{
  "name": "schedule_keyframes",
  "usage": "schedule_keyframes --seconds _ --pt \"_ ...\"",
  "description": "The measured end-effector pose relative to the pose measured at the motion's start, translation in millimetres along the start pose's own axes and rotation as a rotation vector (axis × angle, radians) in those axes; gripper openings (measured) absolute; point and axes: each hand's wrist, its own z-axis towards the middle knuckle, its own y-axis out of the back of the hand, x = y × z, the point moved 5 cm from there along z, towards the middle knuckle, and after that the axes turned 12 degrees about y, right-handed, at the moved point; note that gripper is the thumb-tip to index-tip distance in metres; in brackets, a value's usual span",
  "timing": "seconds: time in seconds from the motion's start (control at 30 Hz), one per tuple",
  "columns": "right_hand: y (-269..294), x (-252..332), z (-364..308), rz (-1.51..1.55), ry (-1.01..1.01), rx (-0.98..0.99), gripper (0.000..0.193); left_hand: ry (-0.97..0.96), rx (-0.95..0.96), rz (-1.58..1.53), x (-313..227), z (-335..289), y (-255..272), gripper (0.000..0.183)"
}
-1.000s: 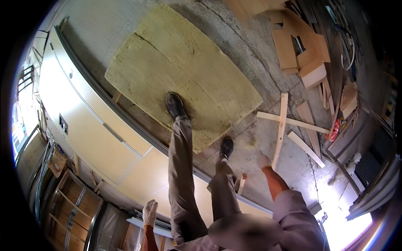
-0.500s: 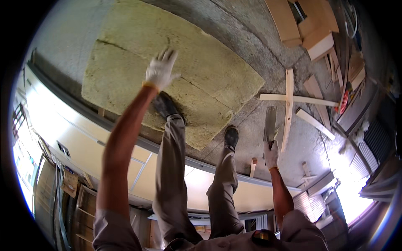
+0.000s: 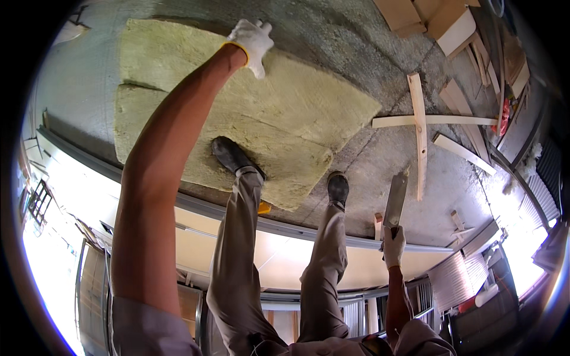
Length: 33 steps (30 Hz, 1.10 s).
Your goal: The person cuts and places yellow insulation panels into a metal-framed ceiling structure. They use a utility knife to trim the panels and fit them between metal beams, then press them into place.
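Observation:
A large yellow-green slab of fibrous insulation wool (image 3: 297, 101) lies on the concrete floor, with long creases across it. My left hand (image 3: 252, 44), in a white glove with a yellow cuff, is over the slab's far edge. Its thumb stands apart from the fingers and nothing shows in it; whether it touches the wool I cannot tell. My gloved right hand (image 3: 393, 246) is closed round the handle of a tool with a broad flat metal blade (image 3: 396, 199), pointing away from me. Some fluff clings near the blade's tip. My left shoe (image 3: 231, 155) rests on the slab, my right shoe (image 3: 338, 188) beside it.
Crossed wooden strips (image 3: 418, 142) and more boards (image 3: 463, 154) lie to the right of the slab. Cardboard (image 3: 448, 21) is heaped at the far right. Behind my feet runs a long pale panel with a grey edge rail (image 3: 285, 234). A small yellow object (image 3: 264, 207) is by my left leg.
My left hand has moved from the slab's middle to its far edge. My right hand and the blade sit lower in the view, and the blade now tilts right.

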Motion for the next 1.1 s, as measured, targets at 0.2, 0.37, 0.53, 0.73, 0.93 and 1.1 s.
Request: schedule_keyframes --seconds 0.2,0.37,0.53,0.73,0.93,1.1 --pt "31 13 -5 -0.059 0.137 0.021 0.023 -0.138 -0.15 -0.218 17 -117 11 0.063" --pt "74 54 -29 0.044 0.107 0.048 0.027 -0.036 -0.461 -0.117 24 -251 64 0.038" --pt "133 28 -41 -0.142 0.427 0.018 0.025 0.133 -0.582 -0.502 107 -429 114 0.02" --pt "175 91 -122 -0.135 0.454 0.015 0.024 0.157 -0.356 -0.5 239 -631 183 0.02" --pt "187 301 -245 -0.015 0.261 0.043 0.032 0.246 -0.429 -0.428 434 -783 301 0.037" --pt "212 346 -282 -0.037 0.145 0.056 0.03 0.485 -0.507 -0.192 526 -849 462 0.052"
